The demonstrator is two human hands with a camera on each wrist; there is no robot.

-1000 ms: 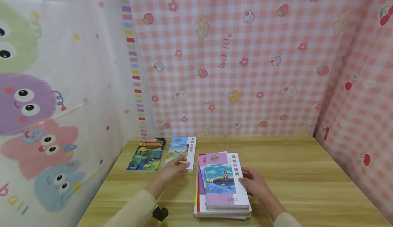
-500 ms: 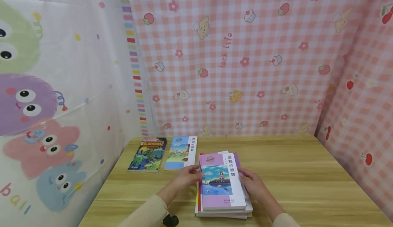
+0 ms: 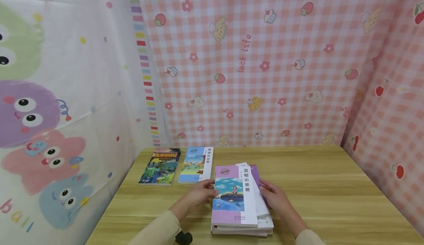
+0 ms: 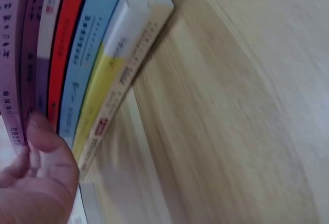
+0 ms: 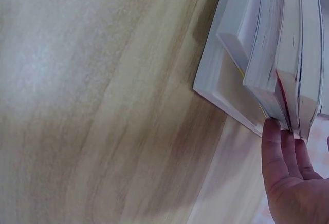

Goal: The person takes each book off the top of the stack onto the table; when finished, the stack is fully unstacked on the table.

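Note:
A stack of several paperbacks lies near the table's front. Its top book [image 3: 228,200] has a pink-and-white cover with a small figure beside blue water. Beneath it, a purple book [image 3: 255,177] and white edges jut out to the right at differing angles. My left hand [image 3: 198,195] touches the stack's left side, fingertips at the upper pink and purple spines [image 4: 28,80]; red, blue and yellow spines show below. On the other side, my right hand [image 3: 275,197] has its fairly straight fingers [image 5: 275,152] against the corners of the page blocks [image 5: 288,70].
Farther back on the left, a dark green comic-style book [image 3: 160,167] and a blue-and-white book [image 3: 195,165] lie side by side on the wooden table [image 3: 314,186]. Patterned curtains [image 3: 258,53] hang behind the table and on both sides.
My left hand has moved from beside the blue-and-white book to the stack's left side. The top book has shifted left, uncovering more of the books under it on the right.

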